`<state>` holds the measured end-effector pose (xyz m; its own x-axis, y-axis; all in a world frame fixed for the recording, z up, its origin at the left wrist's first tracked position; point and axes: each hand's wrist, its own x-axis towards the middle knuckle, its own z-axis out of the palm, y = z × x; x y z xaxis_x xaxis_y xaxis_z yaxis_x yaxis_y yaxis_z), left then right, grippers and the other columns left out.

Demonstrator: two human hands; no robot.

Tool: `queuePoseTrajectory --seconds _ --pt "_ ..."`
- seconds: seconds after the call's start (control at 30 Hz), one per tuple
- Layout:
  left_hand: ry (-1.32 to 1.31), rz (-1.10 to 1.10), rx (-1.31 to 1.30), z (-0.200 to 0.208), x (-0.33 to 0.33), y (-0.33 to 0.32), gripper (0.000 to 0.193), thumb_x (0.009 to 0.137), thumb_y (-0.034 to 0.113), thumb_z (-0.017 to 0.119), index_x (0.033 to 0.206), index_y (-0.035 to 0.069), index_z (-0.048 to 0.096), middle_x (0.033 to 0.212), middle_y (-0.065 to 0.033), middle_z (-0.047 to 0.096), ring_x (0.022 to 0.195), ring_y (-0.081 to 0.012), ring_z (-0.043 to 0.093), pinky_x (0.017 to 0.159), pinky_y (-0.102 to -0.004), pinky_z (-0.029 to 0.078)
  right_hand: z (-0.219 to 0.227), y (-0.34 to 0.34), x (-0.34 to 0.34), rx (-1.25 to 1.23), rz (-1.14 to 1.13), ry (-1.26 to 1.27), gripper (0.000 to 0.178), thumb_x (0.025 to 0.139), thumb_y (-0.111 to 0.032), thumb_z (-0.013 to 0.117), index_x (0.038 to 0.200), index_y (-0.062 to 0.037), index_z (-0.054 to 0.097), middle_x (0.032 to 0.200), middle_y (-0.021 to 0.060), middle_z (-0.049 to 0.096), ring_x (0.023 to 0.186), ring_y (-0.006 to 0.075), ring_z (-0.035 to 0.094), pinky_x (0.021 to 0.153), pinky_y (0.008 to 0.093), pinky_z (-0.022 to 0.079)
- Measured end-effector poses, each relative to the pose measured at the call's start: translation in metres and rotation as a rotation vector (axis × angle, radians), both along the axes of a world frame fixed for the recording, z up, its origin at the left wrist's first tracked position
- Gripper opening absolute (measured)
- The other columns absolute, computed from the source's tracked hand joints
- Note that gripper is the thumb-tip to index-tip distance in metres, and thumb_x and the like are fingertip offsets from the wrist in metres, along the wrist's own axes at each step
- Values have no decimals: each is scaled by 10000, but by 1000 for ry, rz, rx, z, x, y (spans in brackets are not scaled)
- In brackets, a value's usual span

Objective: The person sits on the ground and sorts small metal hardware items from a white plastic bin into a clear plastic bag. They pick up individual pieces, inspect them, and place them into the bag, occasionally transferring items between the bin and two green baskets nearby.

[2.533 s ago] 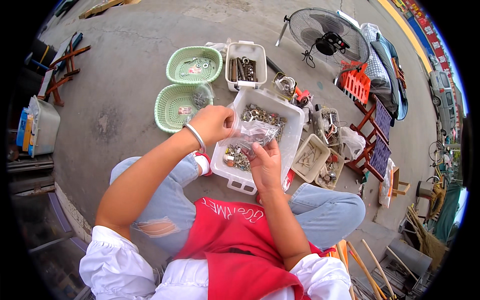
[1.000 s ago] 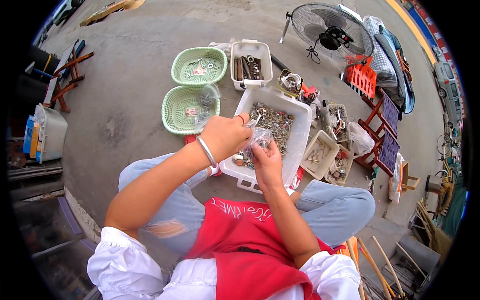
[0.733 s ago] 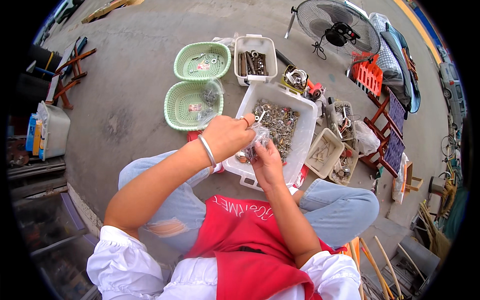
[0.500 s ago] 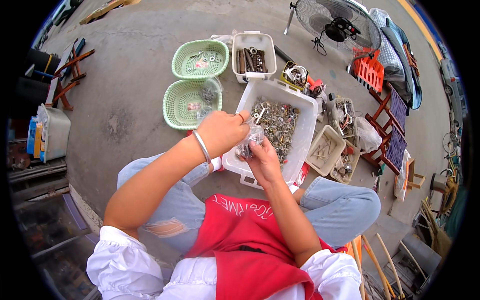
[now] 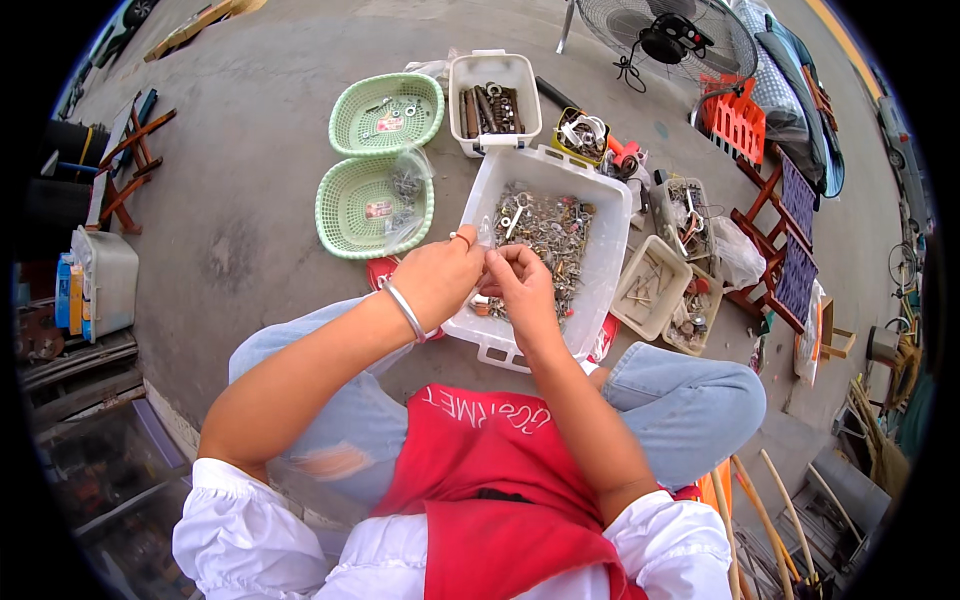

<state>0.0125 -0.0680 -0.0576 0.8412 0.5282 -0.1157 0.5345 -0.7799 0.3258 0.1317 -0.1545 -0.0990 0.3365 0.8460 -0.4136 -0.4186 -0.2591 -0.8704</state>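
Both my hands meet over the near left part of a white plastic bin (image 5: 607,215) heaped with small mixed metal hardware (image 5: 545,235). My left hand (image 5: 437,278), with a ring and a silver bangle, is closed on a clear plastic bag (image 5: 486,232). A bit of the bag stands up past the fingers; the rest is hidden behind the hands. Pressed against it, my right hand (image 5: 525,290) has thumb and fingers pinched at the same bag. Left of the bin, a green basket (image 5: 335,215) holds another clear bag of metal pieces (image 5: 405,190).
A second green basket (image 5: 345,115) with a few metal parts sits farther off. Beside it stands a white box of rusty bolts (image 5: 462,125). On the right are a beige tray (image 5: 635,310), more part-filled tubs and a folding stool (image 5: 790,245). A floor fan (image 5: 670,40) stands beyond.
My hands have closed together on the bag, and its filled part, visible before between them, is now mostly covered. My right hand has turned and risen slightly.
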Motion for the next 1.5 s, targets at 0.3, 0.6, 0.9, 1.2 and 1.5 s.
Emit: queuePoseTrajectory --seconds 0.3,0.6,0.9,1.2,1.5 --pt "-160 -128 -332 42 -7 69 114 871 109 542 888 -3 537 833 -114 560 695 -268 609 652 -342 490 11 -48 92 -327 455 -256 100 846 -21 579 923 25 534 811 66 601 654 115 606 578 252 491" --pt "-206 416 -101 -173 -39 202 118 885 129 521 962 41 541 863 -121 635 875 -316 592 766 -398 466 61 -25 105 -254 620 -458 120 844 -25 581 953 9 547 771 83 620 668 148 597 621 271 481" --pt "189 -220 505 -197 -14 235 101 758 100 551 857 115 567 783 -34 595 856 -204 562 848 -355 426 45 -37 116 -407 649 -413 125 837 -21 594 954 0 557 781 87 632 699 154 606 638 278 481" --pt "-286 22 -14 -160 29 149 114 796 180 648 789 73 606 729 -44 546 697 -206 553 647 -340 434 -21 -40 111 -491 403 -358 146 833 -57 614 951 10 560 759 42 621 682 100 578 655 250 472" --pt "-243 -134 -942 -157 43 40 340 885 351 594 944 41 467 695 -124 623 652 -284 649 586 -384 494 -69 33 63 -321 132 -162 150 818 -16 627 909 10 510 804 27 609 688 62 560 613 212 459"
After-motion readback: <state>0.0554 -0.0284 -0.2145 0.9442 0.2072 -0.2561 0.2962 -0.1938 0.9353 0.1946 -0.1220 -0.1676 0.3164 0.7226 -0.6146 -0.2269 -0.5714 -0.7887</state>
